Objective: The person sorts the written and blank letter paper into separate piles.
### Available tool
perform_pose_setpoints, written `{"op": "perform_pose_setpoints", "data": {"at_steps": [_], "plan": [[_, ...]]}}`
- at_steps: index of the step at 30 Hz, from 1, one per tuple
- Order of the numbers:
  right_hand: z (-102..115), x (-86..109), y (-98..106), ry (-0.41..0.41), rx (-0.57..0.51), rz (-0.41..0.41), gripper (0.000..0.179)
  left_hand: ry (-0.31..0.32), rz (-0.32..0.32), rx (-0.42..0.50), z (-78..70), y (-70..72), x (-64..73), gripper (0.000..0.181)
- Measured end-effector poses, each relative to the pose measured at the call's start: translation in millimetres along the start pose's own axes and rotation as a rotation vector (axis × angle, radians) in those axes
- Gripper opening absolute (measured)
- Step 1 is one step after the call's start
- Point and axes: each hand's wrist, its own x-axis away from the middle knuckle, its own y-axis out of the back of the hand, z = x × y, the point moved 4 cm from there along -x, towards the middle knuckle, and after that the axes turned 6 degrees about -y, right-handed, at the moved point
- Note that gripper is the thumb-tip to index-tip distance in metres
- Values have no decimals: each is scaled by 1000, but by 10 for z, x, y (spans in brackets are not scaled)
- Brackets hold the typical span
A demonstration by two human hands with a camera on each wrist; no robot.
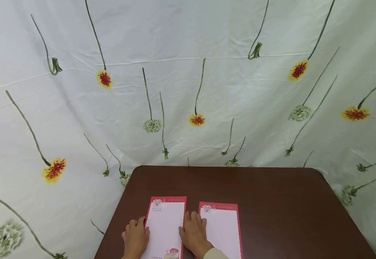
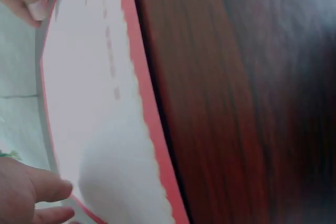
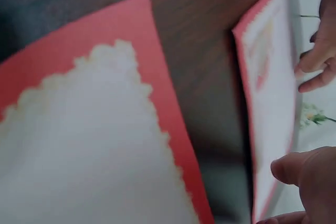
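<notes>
Pads, two, white with red borders, on a dark brown surface [image 1: 282, 208]. Left pad [image 1: 164, 228]: between the hands, pale flower at its eleven o'clock, printed figure [image 1: 172, 253] near five. Right pad [image 1: 223, 230]: just beside it, toward three o'clock. Left hand [image 1: 135, 236]: fingers loosely bent, thumb spread apart, touching the left pad's edge at nine o'clock. Right hand [image 1: 194, 232]: likewise relaxed, thumb at that pad's three-o'clock edge, fingers overlapping the right pad's nine-o'clock edge. Backdrop: flower-printed cloth [image 1: 181, 32], toward twelve.
</notes>
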Motion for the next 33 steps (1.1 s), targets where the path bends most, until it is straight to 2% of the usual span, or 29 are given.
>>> {"op": "perform_pose_setpoints", "data": {"at_steps": [4, 8, 11, 14, 16, 18, 21, 23, 25, 28, 33], "plan": [[-196, 11, 222, -30, -99, -34, 57, -69, -42, 42, -204, 23, 35, 45], [-500, 15, 496, -74, -106, -121, 53, -224, -125, 91, -523, -4, 67, 40], [-739, 16, 655, -116, -88, -167, 50, -346, -176, 111, -782, -81, 97, 36], [-978, 43, 762, -167, -91, -172, 48, -435, -155, 121, -1032, -223, 143, 34], [-1136, 87, 803, -210, -96, -153, 50, -481, -84, 127, -1186, -336, 178, 35], [-1276, 154, 835, -247, -101, -133, 54, -498, 23, 152, -1316, -449, 221, 39], [-1397, 240, 830, -278, -119, -94, 60, -484, 181, 184, -1413, -570, 280, 48], [-1443, 287, 808, -289, -126, -64, 64, -462, 241, 201, -1435, -633, 315, 54], [-1470, 328, 767, -303, -126, -30, 68, -449, 261, 205, -1443, -681, 344, 58], [-1494, 379, 705, -335, -113, 15, 73, -437, 255, 201, -1449, -742, 379, 61], [-1544, 419, 619, -365, -113, 24, 74, -428, 261, 204, -1495, -796, 409, 62]]}}
